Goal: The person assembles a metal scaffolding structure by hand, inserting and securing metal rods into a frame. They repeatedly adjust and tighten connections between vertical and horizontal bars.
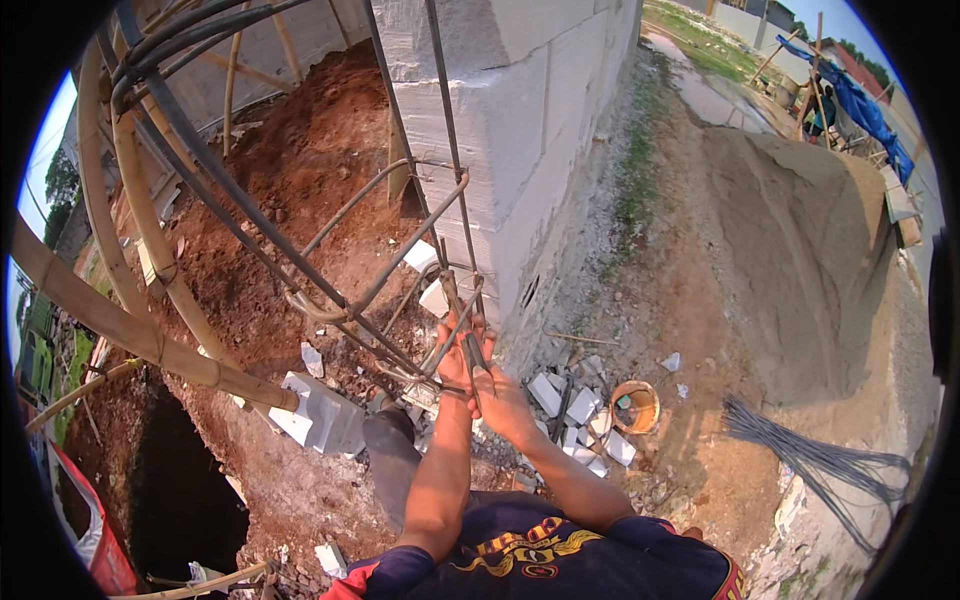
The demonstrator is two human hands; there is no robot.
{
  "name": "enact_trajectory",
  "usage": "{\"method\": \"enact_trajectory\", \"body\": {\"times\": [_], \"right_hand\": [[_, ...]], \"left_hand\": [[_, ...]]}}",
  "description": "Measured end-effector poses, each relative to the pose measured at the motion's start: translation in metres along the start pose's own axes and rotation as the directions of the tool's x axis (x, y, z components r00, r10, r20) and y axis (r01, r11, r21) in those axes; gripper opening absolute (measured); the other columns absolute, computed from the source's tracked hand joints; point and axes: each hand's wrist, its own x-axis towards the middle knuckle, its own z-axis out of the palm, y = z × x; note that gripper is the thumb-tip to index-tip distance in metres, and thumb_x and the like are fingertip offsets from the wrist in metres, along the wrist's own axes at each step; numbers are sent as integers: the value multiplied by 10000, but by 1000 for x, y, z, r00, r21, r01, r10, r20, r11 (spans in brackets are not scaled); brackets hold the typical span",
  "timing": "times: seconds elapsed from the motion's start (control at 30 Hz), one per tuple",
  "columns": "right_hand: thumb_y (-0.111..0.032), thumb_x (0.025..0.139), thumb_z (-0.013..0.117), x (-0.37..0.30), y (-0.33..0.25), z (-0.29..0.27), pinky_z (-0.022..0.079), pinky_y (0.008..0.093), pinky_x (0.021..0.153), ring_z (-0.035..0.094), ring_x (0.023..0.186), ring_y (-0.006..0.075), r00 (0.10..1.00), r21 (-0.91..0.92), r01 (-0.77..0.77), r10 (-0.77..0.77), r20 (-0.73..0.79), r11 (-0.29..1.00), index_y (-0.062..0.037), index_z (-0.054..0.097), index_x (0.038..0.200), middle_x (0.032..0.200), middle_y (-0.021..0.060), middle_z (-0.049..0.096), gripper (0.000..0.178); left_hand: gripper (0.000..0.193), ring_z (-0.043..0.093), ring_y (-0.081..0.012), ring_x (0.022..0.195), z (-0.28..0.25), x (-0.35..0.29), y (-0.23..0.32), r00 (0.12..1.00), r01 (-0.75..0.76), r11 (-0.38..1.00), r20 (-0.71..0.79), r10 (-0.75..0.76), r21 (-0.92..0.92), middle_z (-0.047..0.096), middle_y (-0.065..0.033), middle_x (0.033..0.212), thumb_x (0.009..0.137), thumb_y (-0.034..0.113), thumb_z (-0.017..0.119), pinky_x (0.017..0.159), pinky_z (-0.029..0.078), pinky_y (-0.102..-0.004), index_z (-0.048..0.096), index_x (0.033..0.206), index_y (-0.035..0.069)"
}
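A column cage of steel rebar [465,215], long bars with bent square stirrups [385,285], stands at the corner of a pale block wall [540,130]. My left hand [456,362] is closed around bars at its lower part, fingers partly hidden behind them. Close against it, my right hand [503,402] is closed on a dark, slim metal hand tool [472,352] pointing up at the bars. The tool looks like pincers, but its head is hard to make out among the steel. Both forearms reach up from the lower edge.
A deep pit [185,480] lies left, beneath bamboo poles [150,335]. White block pieces [330,415] and rubble [580,410] surround my feet. An orange-rimmed bucket [636,407], bundled thin rods [800,450] and a sand heap [800,250] are right. A person [822,112] stands far off.
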Motion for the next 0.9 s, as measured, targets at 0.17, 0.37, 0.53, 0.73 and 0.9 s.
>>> {"method": "enact_trajectory", "body": {"times": [0.17,0.37,0.53,0.73,0.9], "right_hand": [[-320,982,361,-2,-4,9,468,252,517,508,536,100,987,277,-104,66,145,955,2,501,971,687,38,539,352],[-320,984,366,-2,-2,15,468,250,515,521,564,104,994,288,-54,25,104,956,12,497,981,743,50,560,357],[-334,983,386,-2,-9,4,472,250,537,537,617,104,981,351,-171,128,144,921,12,506,998,800,49,582,367],[-360,981,390,5,2,-6,470,253,536,555,635,118,977,348,-199,161,137,916,19,511,1066,847,74,606,406],[-422,981,344,9,16,-14,474,293,508,583,611,155,981,469,-115,25,194,876,-11,501,1041,829,110,626,444]], "left_hand": [[416,493,-196,976,3,5,-5,997,49,997,71,-44,-62,598,-45,1075,961,364,417,801,396,-385,506,1256,85],[327,490,-183,760,-13,15,1,996,-74,992,63,68,99,569,-42,771,959,349,441,748,397,-359,567,967,47],[291,513,-166,683,-14,22,3,989,-143,970,-9,147,195,548,-46,687,940,334,497,711,425,-330,554,839,66],[277,518,-141,635,1,19,-5,860,-179,941,-418,292,288,511,-17,658,954,276,492,622,437,-280,514,756,85],[291,424,-79,577,-13,15,17,862,5,297,-154,483,955,459,29,659,951,270,506,521,351,-217,480,734,78]]}}
